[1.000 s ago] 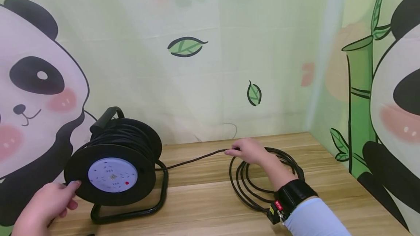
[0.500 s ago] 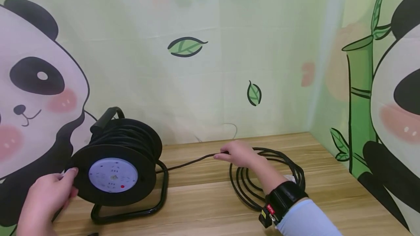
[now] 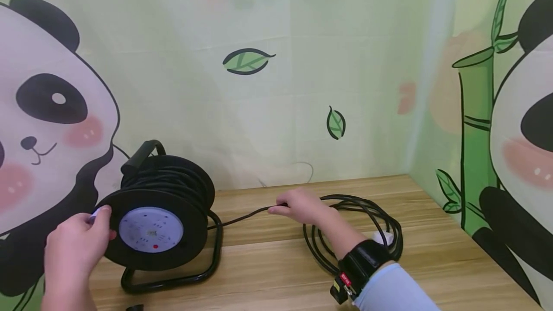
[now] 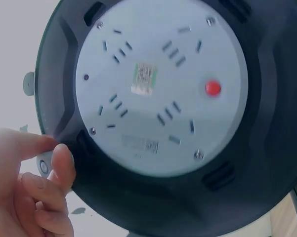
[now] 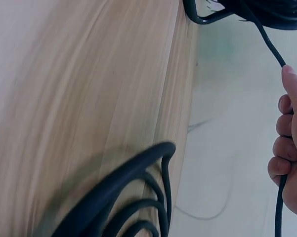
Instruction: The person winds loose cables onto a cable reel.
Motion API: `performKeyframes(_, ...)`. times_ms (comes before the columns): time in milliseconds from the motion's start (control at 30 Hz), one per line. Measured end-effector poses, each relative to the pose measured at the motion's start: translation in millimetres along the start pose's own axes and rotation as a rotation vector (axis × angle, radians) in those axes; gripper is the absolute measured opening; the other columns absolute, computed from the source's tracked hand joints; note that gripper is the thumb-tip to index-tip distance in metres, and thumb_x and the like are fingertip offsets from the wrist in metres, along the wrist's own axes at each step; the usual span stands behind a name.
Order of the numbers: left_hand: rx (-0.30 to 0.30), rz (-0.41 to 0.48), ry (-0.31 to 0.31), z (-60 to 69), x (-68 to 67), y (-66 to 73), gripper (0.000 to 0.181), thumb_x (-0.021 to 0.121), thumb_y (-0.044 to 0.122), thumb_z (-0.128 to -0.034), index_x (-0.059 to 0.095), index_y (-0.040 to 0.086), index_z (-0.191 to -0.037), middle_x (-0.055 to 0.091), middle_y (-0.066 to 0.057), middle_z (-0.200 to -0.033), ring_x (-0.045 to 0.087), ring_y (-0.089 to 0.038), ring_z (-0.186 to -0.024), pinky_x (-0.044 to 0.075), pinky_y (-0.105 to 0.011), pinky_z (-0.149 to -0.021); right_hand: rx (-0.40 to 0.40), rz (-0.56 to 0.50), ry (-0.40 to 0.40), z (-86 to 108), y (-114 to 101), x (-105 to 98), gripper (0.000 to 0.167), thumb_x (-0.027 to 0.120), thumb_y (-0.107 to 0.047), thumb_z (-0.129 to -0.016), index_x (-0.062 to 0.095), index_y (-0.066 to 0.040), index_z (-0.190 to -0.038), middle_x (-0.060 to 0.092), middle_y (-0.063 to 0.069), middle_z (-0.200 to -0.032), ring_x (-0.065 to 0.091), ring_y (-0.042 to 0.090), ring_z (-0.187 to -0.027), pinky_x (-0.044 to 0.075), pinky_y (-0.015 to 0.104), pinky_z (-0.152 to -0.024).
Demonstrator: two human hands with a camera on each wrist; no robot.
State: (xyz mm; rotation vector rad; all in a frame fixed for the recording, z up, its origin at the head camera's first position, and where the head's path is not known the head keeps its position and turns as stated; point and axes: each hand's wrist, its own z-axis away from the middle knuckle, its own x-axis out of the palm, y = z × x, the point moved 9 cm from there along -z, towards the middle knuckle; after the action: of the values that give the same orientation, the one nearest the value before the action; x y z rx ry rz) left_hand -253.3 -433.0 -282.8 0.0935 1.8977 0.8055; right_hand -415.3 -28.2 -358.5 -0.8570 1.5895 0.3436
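A black cable reel (image 3: 157, 224) with a white socket disc (image 4: 153, 113) and a red button (image 4: 213, 88) stands on the left of the table. My left hand (image 3: 79, 241) pinches a small pale knob (image 4: 43, 164) at the reel's left rim between thumb and finger. To the right, my right hand (image 3: 300, 207) grips the black cable (image 5: 269, 44), its fingers curled round it. From that hand the cable runs to the reel one way and to a loose coil (image 3: 367, 203) the other. Part of the coil is hidden under the right forearm.
Inside the coil lies a white object (image 3: 383, 239), perhaps a plug. The reel rests on a black tubular stand (image 3: 173, 283) with a handle (image 3: 140, 157) on top. A small black object (image 3: 135, 307) shows at the front edge. A panda-printed backdrop (image 3: 276, 124) stands behind the wooden table (image 3: 259, 272).
The reel's disc has turned clockwise, its red button shifting left. My left hand has risen with the rim. My right hand has moved left toward the reel with the cable, uncovering the white object.
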Motion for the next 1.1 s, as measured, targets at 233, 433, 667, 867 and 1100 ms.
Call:
performKeyframes(233, 0.096, 0.036, 0.179, 13.1, -4.0, 24.8, 0.055, 0.039, 0.044, -0.1059, 0.064, -0.001, -0.085, 0.069, -0.017, -0.076, 0.057, -0.048, -0.088, 0.038, -0.047, -0.064, -0.039, 0.007, -0.016, -10.2, -21.6, 4.5, 0.045, 0.057, -0.049, -0.102, 0.043, -0.021, -0.069, 0.037, -0.009, -0.06, 0.035, 0.008, -0.054, 0.031, 0.027, -0.055)
performKeyframes(433, 0.18, 0.038, 0.233, 22.5, -0.1, 45.2, 0.052, 0.042, 0.044, -0.1056, 0.06, 0.001, -0.082, 0.064, -0.014, -0.07, 0.057, -0.042, -0.077, 0.037, -0.043, -0.057, -0.087, 0.015, -0.035, -19.1, -40.8, 11.1, 0.046, 0.055, -0.048, -0.103, 0.043, -0.021, -0.069, 0.036, -0.009, -0.061, 0.035, 0.008, -0.055, 0.032, 0.026, -0.056)
performKeyframes(667, 0.248, 0.028, 0.206, 29.6, 7.8, 64.0, 0.053, 0.039, 0.048, -0.1065, 0.054, 0.005, -0.08, 0.052, -0.008, -0.061, 0.051, -0.03, -0.061, 0.036, -0.038, -0.049, -0.107, 0.049, -0.057, -28.1, -57.5, 19.5, 0.045, 0.054, -0.048, -0.104, 0.045, -0.021, -0.07, 0.039, -0.009, -0.062, 0.039, 0.007, -0.055, 0.034, 0.025, -0.055)
performKeyframes(867, 0.288, 0.034, 0.212, 31.7, 14.9, 75.1, 0.05, 0.041, 0.045, -0.1065, 0.051, 0.005, -0.077, 0.049, -0.009, -0.061, 0.051, -0.03, -0.06, 0.036, -0.038, -0.049, -0.116, 0.064, -0.083, -35.4, -71.1, 27.6, 0.041, 0.055, -0.047, -0.104, 0.05, -0.021, -0.071, 0.044, -0.009, -0.063, 0.042, 0.007, -0.057, 0.035, 0.025, -0.056)
performKeyframes(1100, 0.347, 0.027, 0.178, 37.9, 32.3, 90.5, 0.049, 0.044, 0.043, -0.106, 0.053, 0.006, -0.076, 0.051, -0.008, -0.062, 0.053, -0.029, -0.059, 0.039, -0.037, -0.05, -0.152, 0.079, -0.113, -45.4, -90.3, 47.8, 0.036, 0.056, -0.039, -0.105, 0.053, -0.02, -0.074, 0.046, -0.009, -0.064, 0.044, 0.007, -0.058, 0.035, 0.024, -0.056)
